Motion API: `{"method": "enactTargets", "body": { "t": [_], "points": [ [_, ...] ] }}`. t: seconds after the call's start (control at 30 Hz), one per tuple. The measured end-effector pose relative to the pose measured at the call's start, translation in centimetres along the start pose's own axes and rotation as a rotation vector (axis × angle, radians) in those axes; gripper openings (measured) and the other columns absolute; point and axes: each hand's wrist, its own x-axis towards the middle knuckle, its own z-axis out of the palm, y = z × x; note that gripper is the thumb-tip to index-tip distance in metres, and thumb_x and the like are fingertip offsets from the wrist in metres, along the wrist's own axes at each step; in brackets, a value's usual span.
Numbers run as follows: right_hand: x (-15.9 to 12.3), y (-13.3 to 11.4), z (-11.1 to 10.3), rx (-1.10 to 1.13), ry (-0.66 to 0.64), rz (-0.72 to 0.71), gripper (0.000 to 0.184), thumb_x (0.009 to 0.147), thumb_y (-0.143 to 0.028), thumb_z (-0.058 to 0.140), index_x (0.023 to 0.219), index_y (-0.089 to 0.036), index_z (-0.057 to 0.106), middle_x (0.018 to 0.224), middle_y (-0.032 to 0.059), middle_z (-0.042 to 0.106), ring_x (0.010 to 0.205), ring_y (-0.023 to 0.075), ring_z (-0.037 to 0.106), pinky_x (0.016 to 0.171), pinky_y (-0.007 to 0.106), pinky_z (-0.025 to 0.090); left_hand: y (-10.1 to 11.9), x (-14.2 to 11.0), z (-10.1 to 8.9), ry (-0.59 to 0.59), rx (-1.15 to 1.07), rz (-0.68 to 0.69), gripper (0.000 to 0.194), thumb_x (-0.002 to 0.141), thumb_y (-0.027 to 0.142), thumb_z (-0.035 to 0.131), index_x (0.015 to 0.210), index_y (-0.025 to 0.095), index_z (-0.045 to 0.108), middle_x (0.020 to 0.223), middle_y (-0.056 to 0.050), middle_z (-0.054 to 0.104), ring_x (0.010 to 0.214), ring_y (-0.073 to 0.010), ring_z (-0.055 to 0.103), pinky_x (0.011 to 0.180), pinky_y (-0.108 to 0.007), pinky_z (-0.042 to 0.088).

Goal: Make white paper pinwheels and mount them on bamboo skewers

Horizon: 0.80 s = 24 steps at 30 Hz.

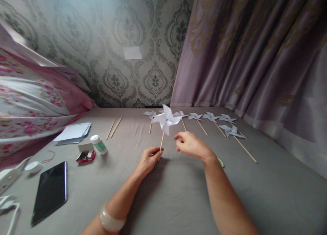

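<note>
The left hand [148, 159] clamps its fingers on the stick [162, 140] of a pinwheel [166, 120], held nearly upright over the grey cloth [184, 190]. The right hand [191, 144] hangs just beside it, fingers curled; whether their tips meet, I cannot tell. Other pinwheels [211, 116] lie behind.

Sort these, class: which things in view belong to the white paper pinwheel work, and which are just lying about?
Likely in the job:
white paper pinwheel on a wooden stick, in the left hand
other white paper pinwheels
loose wooden sticks
stacked white paper sheets
small open red box
white bottle with green label

Probably just lying about:
flat black tablet-like device
white plastic power strip
</note>
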Motion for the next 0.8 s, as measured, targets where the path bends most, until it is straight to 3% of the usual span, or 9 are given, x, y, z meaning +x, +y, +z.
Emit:
{"method": "enactTargets", "body": {
  "t": [0.07, 0.1, 0.2, 0.3, 0.43, 0.53, 0.67, 0.73, 0.8],
  "points": [
    [-0.3, 0.2, 0.1, 0.061, -0.224, -0.099, 0.031, 0.075, -0.017, 0.047, 0.096, -0.018, 0.070, 0.070, 0.0021, 0.072, 0.067, 0.0149, 0.065, 0.060, 0.022, 0.042, 0.1, 0.0, 0.0, -0.003, 0.001, -0.002, 0.049, 0.069, 0.047, 0.062, 0.097, 0.008, 0.072, 0.056, 0.002, 0.051, 0.055, -0.0109, 0.041, 0.056, -0.024, 0.033],
    [-0.3, 0.3, 0.1, 0.085, -0.240, -0.121, 0.029, 0.075, -0.017, 0.047, 0.092, -0.018, 0.071, 0.069, 0.0016, 0.072, 0.065, 0.0144, 0.064, 0.059, 0.021, 0.041, 0.1, -0.1, 0.0, -0.002, -0.001, -0.003, 0.049, 0.069, 0.047, 0.062, 0.097, 0.008, 0.072, 0.056, 0.002, 0.050, 0.056, -0.0109, 0.041, 0.056, -0.024, 0.032],
    [0.1, 0.7, 0.0, 0.127, -0.027, -0.092, 0.026, 0.077, -0.019, 0.047, 0.088, -0.017, 0.070, 0.069, 0.0030, 0.071, 0.064, 0.0144, 0.063, 0.058, 0.022, 0.041, 0.2, -0.1, 0.1, 0.004, -0.009, -0.009, 0.048, 0.068, 0.046, 0.063, 0.095, 0.008, 0.072, 0.056, 0.002, 0.050, 0.056, -0.0110, 0.041, 0.056, -0.023, 0.032],
    [1.0, 1.2, 0.1, 0.197, 0.209, -0.006, 0.030, 0.082, -0.023, 0.045, 0.103, -0.015, 0.066, 0.069, 0.0041, 0.071, 0.062, 0.0145, 0.063, 0.060, 0.023, 0.043, 0.2, 0.0, 0.1, 0.001, -0.010, -0.008, 0.049, 0.068, 0.047, 0.063, 0.095, 0.008, 0.072, 0.055, 0.002, 0.050, 0.055, -0.0110, 0.041, 0.055, -0.024, 0.032],
    [1.8, 1.5, 0.5, 0.235, 0.429, 0.055, 0.061, 0.082, -0.021, 0.046, 0.141, -0.009, 0.033, 0.075, 0.0050, 0.072, 0.064, 0.0152, 0.063, 0.063, 0.024, 0.045, 0.1, -0.1, 0.0, -0.004, -0.005, 0.004, 0.048, 0.068, 0.047, 0.063, 0.095, 0.008, 0.072, 0.055, 0.002, 0.050, 0.055, -0.0110, 0.041, 0.055, -0.023, 0.032],
    [1.6, 1.3, 0.5, 0.125, 0.489, 0.001, 0.072, 0.081, -0.016, 0.045, 0.148, -0.016, 0.020, 0.084, 0.0059, 0.072, 0.067, 0.0155, 0.064, 0.066, 0.025, 0.045, 0.0, -0.1, 0.1, -0.023, -0.003, -0.008, 0.048, 0.068, 0.047, 0.063, 0.095, 0.008, 0.072, 0.055, 0.002, 0.050, 0.055, -0.0109, 0.041, 0.054, -0.023, 0.032],
    [1.0, 1.2, 0.0, -0.101, 0.430, 0.090, 0.071, 0.078, -0.014, 0.047, 0.146, -0.021, 0.029, 0.092, 0.0089, 0.072, 0.079, 0.0208, 0.066, 0.071, 0.029, 0.045, -0.2, 0.0, 0.2, -0.047, -0.018, -0.019, 0.049, 0.066, 0.047, 0.064, 0.094, 0.008, 0.072, 0.056, 0.002, 0.050, 0.054, -0.0105, 0.041, 0.054, -0.023, 0.031],
    [0.6, 1.3, -0.2, -0.181, 0.278, 0.122, 0.055, 0.077, -0.014, 0.047, 0.130, -0.021, 0.054, 0.097, 0.0106, 0.072, 0.088, 0.0231, 0.065, 0.073, 0.030, 0.045, -0.2, 0.0, 0.2, -0.035, -0.025, -0.011, 0.048, 0.066, 0.047, 0.064, 0.094, 0.008, 0.072, 0.056, 0.002, 0.050, 0.055, -0.0107, 0.042, 0.054, -0.023, 0.031],
    [0.3, 1.5, -0.4, -0.181, 0.017, 0.074, 0.038, 0.075, -0.015, 0.049, 0.106, -0.021, 0.070, 0.094, 0.0087, 0.073, 0.088, 0.0217, 0.066, 0.070, 0.027, 0.044, -0.1, 0.0, 0.1, -0.010, -0.032, -0.008, 0.048, 0.066, 0.046, 0.064, 0.093, 0.008, 0.072, 0.056, 0.002, 0.051, 0.055, -0.0108, 0.042, 0.055, -0.023, 0.032]
  ]
}}
